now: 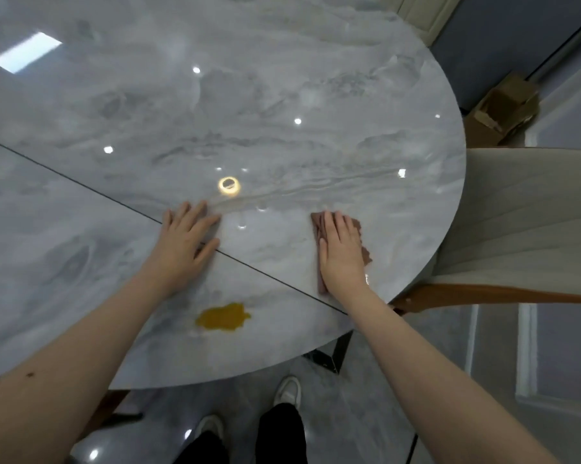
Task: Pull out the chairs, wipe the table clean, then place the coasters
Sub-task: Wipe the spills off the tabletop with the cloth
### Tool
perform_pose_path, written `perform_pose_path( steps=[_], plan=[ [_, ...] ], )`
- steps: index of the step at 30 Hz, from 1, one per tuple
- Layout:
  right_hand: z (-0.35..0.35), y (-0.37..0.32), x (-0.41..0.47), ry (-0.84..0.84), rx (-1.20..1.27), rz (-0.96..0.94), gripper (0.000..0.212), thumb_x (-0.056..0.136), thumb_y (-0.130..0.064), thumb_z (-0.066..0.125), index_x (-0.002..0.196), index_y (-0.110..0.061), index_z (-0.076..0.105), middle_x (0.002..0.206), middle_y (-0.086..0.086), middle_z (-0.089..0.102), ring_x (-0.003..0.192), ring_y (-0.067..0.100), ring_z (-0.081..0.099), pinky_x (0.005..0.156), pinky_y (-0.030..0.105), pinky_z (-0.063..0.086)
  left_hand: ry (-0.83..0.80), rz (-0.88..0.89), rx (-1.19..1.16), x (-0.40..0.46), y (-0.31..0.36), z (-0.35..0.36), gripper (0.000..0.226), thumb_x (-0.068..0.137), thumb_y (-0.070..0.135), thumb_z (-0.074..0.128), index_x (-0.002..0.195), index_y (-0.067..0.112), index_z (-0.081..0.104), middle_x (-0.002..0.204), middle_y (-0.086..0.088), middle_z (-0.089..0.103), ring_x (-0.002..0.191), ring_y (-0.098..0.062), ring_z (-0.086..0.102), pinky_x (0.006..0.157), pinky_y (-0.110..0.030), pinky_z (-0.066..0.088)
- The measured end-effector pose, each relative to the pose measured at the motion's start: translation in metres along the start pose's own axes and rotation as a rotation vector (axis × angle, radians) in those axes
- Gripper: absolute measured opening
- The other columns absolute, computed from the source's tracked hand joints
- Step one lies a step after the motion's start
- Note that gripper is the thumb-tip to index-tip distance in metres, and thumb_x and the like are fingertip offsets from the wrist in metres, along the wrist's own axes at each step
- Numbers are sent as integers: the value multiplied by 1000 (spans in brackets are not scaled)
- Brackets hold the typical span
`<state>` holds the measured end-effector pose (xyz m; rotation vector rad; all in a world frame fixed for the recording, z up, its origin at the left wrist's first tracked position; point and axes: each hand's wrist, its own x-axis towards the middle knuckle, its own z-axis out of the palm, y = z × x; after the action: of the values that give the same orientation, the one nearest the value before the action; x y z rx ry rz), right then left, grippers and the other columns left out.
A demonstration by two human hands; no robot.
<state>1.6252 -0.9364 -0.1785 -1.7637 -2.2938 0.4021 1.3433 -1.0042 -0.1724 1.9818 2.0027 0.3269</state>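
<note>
Wiping step: right hand (341,252), fingers flat, presses brown folded cloth (356,229) on grey marble bench (282,95); left hand (185,242) flat, empty. Next: yellow spill (223,317), behind fingers.

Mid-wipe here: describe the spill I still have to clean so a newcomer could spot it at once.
Start at the round grey marble table and come to its near edge, between the two forearms. There, nearer than the flat left hand and left of the right hand pressing the brown cloth, lies the yellow spill. It is the only coloured blotch on the pale top.
</note>
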Motion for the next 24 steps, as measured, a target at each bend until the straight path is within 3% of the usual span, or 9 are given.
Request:
perform_pose_path(
  steps=[3,6,11,16,21,24],
  plan=[
    [16,-44,-25,-48,-10,-82,53,97,-23,27,148,-12,28,155,11,26,144,29,19,120,39,6,66,-60,-21,-39,-14,-7,61,90,47,26,134,13,51,147,-18,37,137,-42,28,110,-56,15],
    [31,-82,-61,-61,-4,-143,56,94,-27,24,147,-10,31,153,12,29,143,30,23,119,42,10,124,-123,-34,-69,-21,-5,57,92,42,28,136,12,50,147,-19,37,136,-44,29,110,-57,16],
    [29,-86,-96,-167,-65,-307,58,94,-30,23,149,-12,26,155,9,25,145,27,17,119,42,10,193,-180,-24,-99,-30,3,53,93,30,30,129,1,54,138,-24,46,127,-50,40,106,-57,27],
    [41,-100,-110,-47,-127,-78,55,93,-25,30,145,-5,34,149,18,35,138,35,34,113,46,18,238,-174,7,-107,-38,9,51,93,23,28,130,-4,51,137,-25,47,125,-49,43,109,-47,16],
    [53,-146,-101,41,-127,65,55,91,-27,32,138,0,45,140,22,46,129,40,44,109,53,33,215,-179,-14,-106,-40,11,53,92,21,27,134,-2,48,140,-23,44,130,-46,39,110,-51,21],
    [60,-163,-94,16,-129,107,55,90,-26,33,134,2,49,136,24,50,126,42,48,105,55,34,211,-187,-31,-106,-39,9,54,92,22,25,135,-2,46,142,-22,43,131,-45,37,111,-51,20]
  ],
)
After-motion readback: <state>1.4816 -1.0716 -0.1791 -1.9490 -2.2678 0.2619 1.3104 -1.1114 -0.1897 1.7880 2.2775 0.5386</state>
